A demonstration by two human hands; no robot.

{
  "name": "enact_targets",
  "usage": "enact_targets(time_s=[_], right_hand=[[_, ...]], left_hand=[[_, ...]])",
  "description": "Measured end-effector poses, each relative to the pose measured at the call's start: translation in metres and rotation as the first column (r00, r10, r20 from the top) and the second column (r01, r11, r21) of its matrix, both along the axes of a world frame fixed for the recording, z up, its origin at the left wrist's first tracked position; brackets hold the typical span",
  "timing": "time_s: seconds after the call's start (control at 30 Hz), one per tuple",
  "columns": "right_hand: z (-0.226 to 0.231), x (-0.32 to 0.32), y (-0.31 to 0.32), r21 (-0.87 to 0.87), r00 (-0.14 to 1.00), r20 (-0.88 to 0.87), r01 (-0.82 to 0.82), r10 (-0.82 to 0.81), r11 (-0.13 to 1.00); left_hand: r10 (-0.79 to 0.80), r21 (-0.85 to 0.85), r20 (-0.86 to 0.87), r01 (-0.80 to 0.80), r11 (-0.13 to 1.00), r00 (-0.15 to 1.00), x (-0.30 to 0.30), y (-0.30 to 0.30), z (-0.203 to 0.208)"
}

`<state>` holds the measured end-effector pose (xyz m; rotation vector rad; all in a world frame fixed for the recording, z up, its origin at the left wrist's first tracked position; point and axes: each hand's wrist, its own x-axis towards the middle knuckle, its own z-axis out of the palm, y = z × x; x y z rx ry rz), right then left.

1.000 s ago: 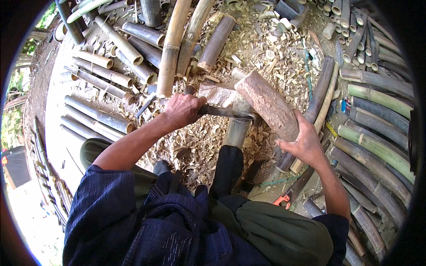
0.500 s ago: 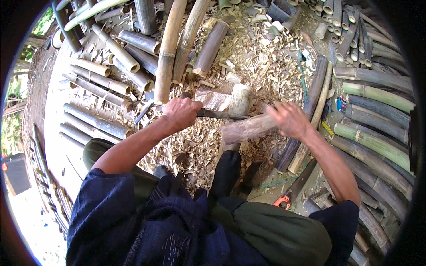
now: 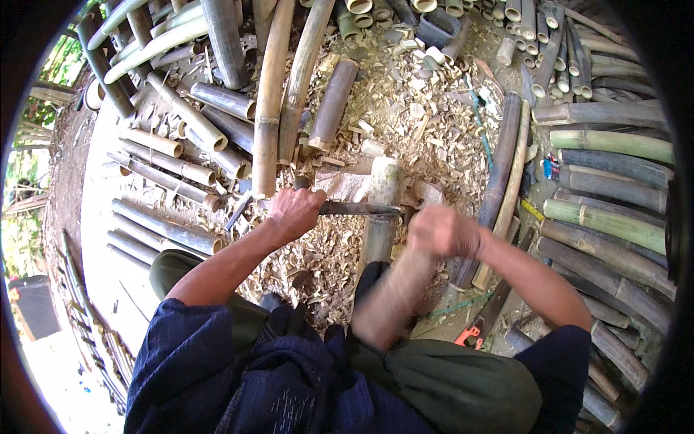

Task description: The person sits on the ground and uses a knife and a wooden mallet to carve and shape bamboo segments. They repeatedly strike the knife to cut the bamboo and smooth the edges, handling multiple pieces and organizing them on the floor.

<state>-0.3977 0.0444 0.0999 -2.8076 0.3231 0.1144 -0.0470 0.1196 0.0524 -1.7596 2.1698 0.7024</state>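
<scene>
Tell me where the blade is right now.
Head view, centre: the blade lies level across the upright bamboo piece, its handle in the left hand.

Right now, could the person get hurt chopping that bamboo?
Maybe. The left hand holds the blade across the upright bamboo piece, and the right hand swings a wooden club, blurred with motion. A missed blow might hit the left hand's knuckles. The bamboo stands close between the legs, so a slipping blade could reach a knee. Loose chips might also fly up.
</scene>
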Motion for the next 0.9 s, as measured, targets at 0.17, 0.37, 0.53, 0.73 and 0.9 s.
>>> enact_targets(time_s=[0.17, 0.37, 0.53, 0.73, 0.9], right_hand=[[0.004, 0.01, 0.025, -0.172, 0.997, -0.062, 0.037, -0.048, 0.984], [0.006, 0.012, 0.003, -0.297, 0.977, -0.189, 0.035, -0.095, 0.954], [0.015, 0.032, 0.029, -0.102, 0.883, 0.321, -0.327, 0.342, 0.939], [0.023, 0.034, 0.011, -0.157, 0.999, 0.029, -0.04, 0.045, 0.987], [-0.006, 0.008, -0.017, -0.043, 0.99, -0.091, 0.107, -0.11, 0.993]], left_hand=[[0.022, -0.023, 0.009, -0.022, 1.0, 1.0, 0.006, 0.007, -0.004], [0.023, -0.042, -0.008, -0.024, 0.999, 1.0, 0.001, 0.002, 0.0], [0.039, -0.093, -0.014, -0.04, 0.995, 0.999, 0.005, 0.007, -0.002], [0.057, -0.063, 0.001, -0.057, 0.996, 0.998, 0.003, 0.007, -0.003], [0.034, 0.025, 0.03, -0.035, 0.999, 0.999, -0.006, -0.007, 0.006]])
